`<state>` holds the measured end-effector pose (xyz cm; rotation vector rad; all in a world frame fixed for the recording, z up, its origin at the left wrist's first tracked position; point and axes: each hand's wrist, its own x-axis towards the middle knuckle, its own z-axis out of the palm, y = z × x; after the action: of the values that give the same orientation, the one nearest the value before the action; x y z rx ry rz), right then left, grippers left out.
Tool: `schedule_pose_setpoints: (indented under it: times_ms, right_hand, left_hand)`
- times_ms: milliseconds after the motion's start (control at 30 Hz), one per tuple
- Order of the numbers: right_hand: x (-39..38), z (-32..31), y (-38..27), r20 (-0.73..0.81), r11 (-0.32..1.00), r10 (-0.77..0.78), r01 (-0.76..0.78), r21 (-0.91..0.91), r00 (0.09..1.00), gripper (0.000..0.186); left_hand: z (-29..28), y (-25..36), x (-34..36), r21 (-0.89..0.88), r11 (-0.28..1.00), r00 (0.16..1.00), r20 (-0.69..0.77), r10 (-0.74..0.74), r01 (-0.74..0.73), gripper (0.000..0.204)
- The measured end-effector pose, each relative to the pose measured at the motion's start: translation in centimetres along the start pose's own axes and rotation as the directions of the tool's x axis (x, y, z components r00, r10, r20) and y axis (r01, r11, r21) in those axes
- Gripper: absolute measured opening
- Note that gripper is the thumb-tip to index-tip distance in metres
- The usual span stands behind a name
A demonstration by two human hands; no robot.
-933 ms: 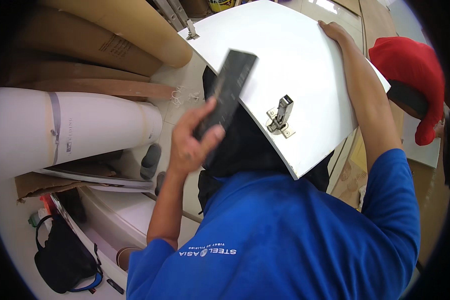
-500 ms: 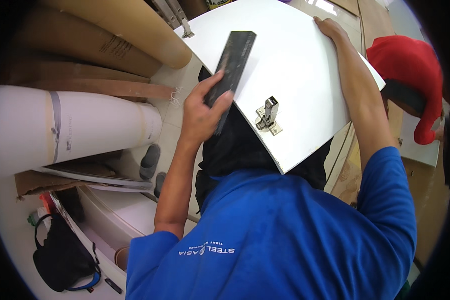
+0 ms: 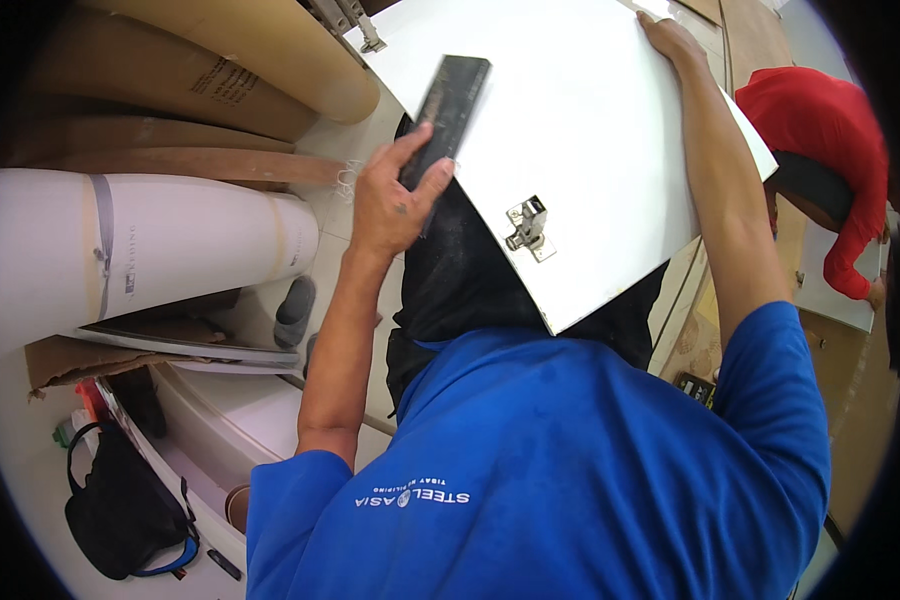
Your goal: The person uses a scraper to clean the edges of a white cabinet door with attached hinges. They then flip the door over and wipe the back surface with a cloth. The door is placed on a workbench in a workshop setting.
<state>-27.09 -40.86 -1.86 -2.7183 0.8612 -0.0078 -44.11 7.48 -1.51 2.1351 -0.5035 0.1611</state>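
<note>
A white cabinet door (image 3: 590,130) lies tilted across my lap, one corner pointing toward me. My left hand (image 3: 395,195) is closed around a long black sanding block (image 3: 452,100), held slantwise along the door's left edge, partly over the white face. At the far right edge of the door, my right hand (image 3: 670,40) grips the panel, its fingertips partly hidden beyond the rim. A metal cup hinge (image 3: 530,228) is fixed near the door's close left edge, and another hinge (image 3: 372,40) shows at the far left corner.
Large brown rolls (image 3: 270,60) and a white wrapped roll (image 3: 150,245) lie to the left. Below them are a grey slipper (image 3: 294,312) and a black bag (image 3: 125,505). On the right, a person in a red top (image 3: 820,130) bends over another white panel (image 3: 838,275).
My left hand and the sanding block have shifted slightly left and away from me. The door has moved a little in the picture, while my right hand keeps its hold. The red-sleeved person has shifted.
</note>
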Motion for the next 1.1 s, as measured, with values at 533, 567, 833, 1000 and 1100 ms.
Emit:
schedule_pose_setpoints:
  times_ms: [533,567,833,1000,1100]
  right_hand:
    - [0.1,-0.8,0.0,-0.085,0.999,-0.009,0.004,-0.054,0.996,0.075]
    - [0.0,-0.7,0.3,-0.087,0.998,-0.008,0.003,-0.057,0.996,0.075]
    - [0.0,-0.8,0.6,-0.003,0.999,0.051,-0.051,0.004,0.999,0.076]
    - [0.5,-0.5,0.6,-0.049,0.999,0.027,-0.028,-0.025,0.998,0.077]
    - [1.4,0.1,1.0,-0.061,1.0,0.022,-0.022,-0.008,0.998,0.076]
  left_hand:
    - [1.7,1.0,-0.2,0.072,0.981,0.974,0.125,-0.19,0.182,0.059]
    - [1.5,0.5,0.3,0.003,0.988,0.986,0.069,-0.154,0.154,0.059]
    - [-2.7,3.8,-9.6,-0.046,0.994,0.991,0.093,-0.097,0.102,0.064]
    - [-0.2,0.3,-8.6,-0.054,0.996,0.993,0.102,-0.063,0.069,0.06]
    - [0.4,-5.0,-0.8,-0.03,0.998,0.998,-0.026,-0.051,0.05,0.058]
